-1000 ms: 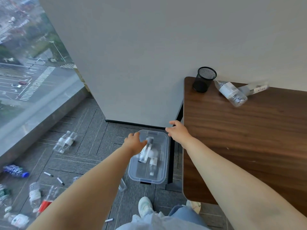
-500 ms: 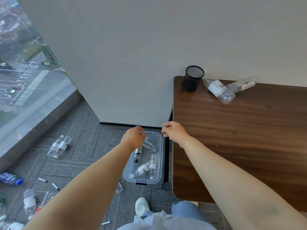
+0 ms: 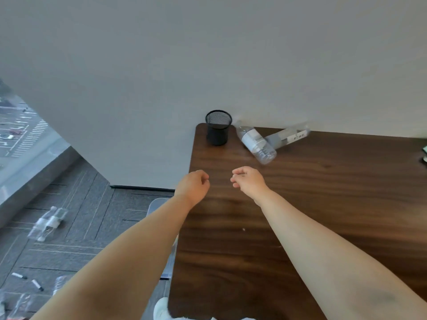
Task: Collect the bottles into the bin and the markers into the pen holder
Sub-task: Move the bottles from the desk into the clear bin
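I am holding my left hand [image 3: 193, 185] and right hand [image 3: 248, 183] over the tabletop [image 3: 300, 204], fingers [image 3: 234, 179] loosely curled and empty, I think getting ready for the near bottle [image 3: 257, 143] and far bottle [image 3: 286, 137] lying by the pen holder [image 3: 218, 128], not yet in the bin [image 3: 158, 203].

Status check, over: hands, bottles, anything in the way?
Both empty, loosely curled above the table: left hand, right hand. Untouched beside the pen holder: two bottles. Uncollected: floor bottles, markers. Nothing blocking the reach.
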